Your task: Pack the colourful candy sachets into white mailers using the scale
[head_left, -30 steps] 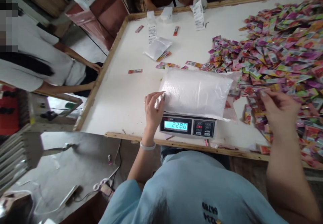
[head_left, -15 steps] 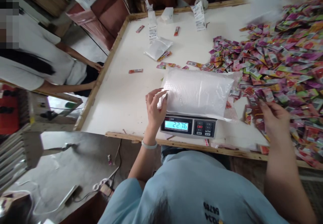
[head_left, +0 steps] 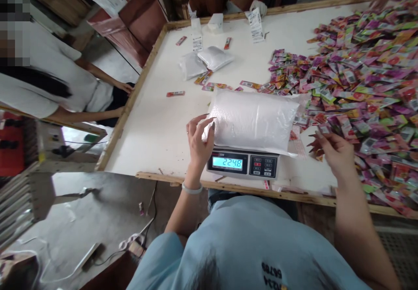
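Weighing appears in hand: the bag (head_left: 256, 118) lies on the scale (head_left: 246, 164). My left hand (head_left: 198, 142), loosely spread, is at the bag's left end, contact unconfirmed. My right hand (head_left: 338, 150) is narrowed beside the packets (head_left: 352, 85); whether it holds one, I cannot tell. The next move, I judge, calls for a steady reading
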The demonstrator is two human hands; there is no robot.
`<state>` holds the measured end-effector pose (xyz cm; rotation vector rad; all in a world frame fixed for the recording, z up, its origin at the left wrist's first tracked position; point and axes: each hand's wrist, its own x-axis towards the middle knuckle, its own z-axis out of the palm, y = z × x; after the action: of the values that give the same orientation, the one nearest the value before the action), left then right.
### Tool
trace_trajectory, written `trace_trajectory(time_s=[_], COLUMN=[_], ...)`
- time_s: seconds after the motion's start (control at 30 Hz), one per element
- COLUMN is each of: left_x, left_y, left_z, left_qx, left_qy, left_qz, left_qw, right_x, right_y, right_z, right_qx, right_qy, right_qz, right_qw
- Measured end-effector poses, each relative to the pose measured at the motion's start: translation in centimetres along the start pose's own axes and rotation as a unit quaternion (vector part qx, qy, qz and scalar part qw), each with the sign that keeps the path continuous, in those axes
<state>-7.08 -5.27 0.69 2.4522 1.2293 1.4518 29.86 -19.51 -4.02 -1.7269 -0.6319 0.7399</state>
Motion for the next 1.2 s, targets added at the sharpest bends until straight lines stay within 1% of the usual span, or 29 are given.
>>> trace_trajectory(time_s=[0.13,0.2,0.27,0.33,0.37,0.4,0.43,0.47,0.5,0.53,0.57,0.6,0.63,0.67,0.7,0.77,0.83,0.9,0.93,1.0,1.03,1.07,1.1,1.13,1.17,1.2], left_x=[0.5,0.9,1.4,1.7,1.8,1.7,1.5,1.2,0.9,0.6,0.5,0.5,0.8,1.2,1.7,3.0,4.0,4.8,5.1,5.9,6.5,7.2,8.1,9.1,10.3,11.6], left_y=[0.1,0.1,0.6,1.9,3.0,4.4,5.8,7.4,8.8,9.9,10.8,11.2,11.2,10.9,10.4,8.8,7.0,5.2,4.1,1.4,-0.1,-1.8,-3.4,-4.9,-6.3,-7.3], left_z=[0.1,0.0,0.1,0.6,1.1,1.8,2.7,3.8,5.0,6.1,7.2,8.0,8.4,8.3,7.8,5.5,2.5,-0.2,-1.2,-2.4,-2.7,-3.0,-3.3,-3.8,-4.5,-5.4], left_qx=[-0.011,-0.013,-0.013,-0.016,-0.021,-0.027,-0.030,-0.028,-0.015,0.005,0.026,0.044,0.056,0.060,0.057,0.041,0.019,-0.002,-0.011,-0.016,-0.014,-0.008,-0.001,0.006,0.012,0.015], left_qy=[0.002,0.001,0.000,-0.005,-0.013,-0.030,-0.057,-0.091,-0.130,-0.164,-0.188,-0.201,-0.202,-0.190,-0.168,-0.098,-0.003,0.102,0.159,0.270,0.317,0.346,0.349,0.328,0.281,0.211], left_qz=[0.016,0.024,0.035,0.055,0.076,0.111,0.159,0.215,0.274,0.324,0.359,0.382,0.392,0.391,0.383,0.347,0.306,0.268,0.241,0.146,0.089,0.037,0.004,-0.011,-0.006,0.009], left_qw=[1.000,1.000,0.999,0.998,0.997,0.993,0.985,0.972,0.953,0.932,0.914,0.901,0.896,0.899,0.906,0.932,0.952,0.958,0.957,0.952,0.944,0.938,0.937,0.944,0.960,0.977], right_x=[0.1,0.4,1.1,2.0,2.5,3.0,3.4,3.8,4.0,4.1,4.1,3.9,3.7,3.3,2.8,1.3,-0.9,-3.2,-4.3,-5.6,-5.9,-5.8,-5.5,-5.0,-4.3,-3.6], right_y=[0.2,0.2,0.2,0.1,0.0,0.0,-0.2,-0.4,-0.7,-1.1,-1.7,-2.4,-3.4,-4.7,-6.1,-9.5,-13.0,-16.0,-17.1,-18.3,-18.4,-18.2,-17.6,-16.8,-15.8,-14.6], right_z=[-0.1,-0.1,0.1,0.6,1.0,1.3,1.7,2.1,2.5,2.8,3.1,3.4,3.6,3.9,4.2,5.2,6.5,8.1,8.8,10.0,10.4,10.5,10.5,10.3,9.9,9.2], right_qx=[-0.032,-0.044,-0.064,-0.077,-0.070,-0.053,-0.024,0.008,0.037,0.062,0.084,0.103,0.119,0.132,0.142,0.151,0.162,0.186,0.198,0.210,0.212,0.211,0.207,0.201,0.193,0.183], right_qy=[0.012,-0.002,-0.014,0.010,0.029,0.036,0.018,-0.022,-0.073,-0.124,-0.164,-0.189,-0.203,-0.213,-0.226,-0.252,-0.276,-0.293,-0.298,-0.297,-0.289,-0.277,-0.265,-0.252,-0.238,-0.223], right_qz=[-0.070,-0.090,-0.113,-0.120,-0.104,-0.072,-0.029,0.017,0.055,0.079,0.086,0.078,0.060,0.038,0.014,-0.038,-0.097,-0.154,-0.179,-0.219,-0.231,-0.234,-0.228,-0.211,-0.188,-0.164], right_qw=[0.997,0.995,0.991,0.990,0.992,0.995,0.999,1.000,0.995,0.987,0.979,0.973,0.970,0.967,0.964,0.955,0.942,0.925,0.917,0.905,0.905,0.908,0.914,0.923,0.933,0.943])
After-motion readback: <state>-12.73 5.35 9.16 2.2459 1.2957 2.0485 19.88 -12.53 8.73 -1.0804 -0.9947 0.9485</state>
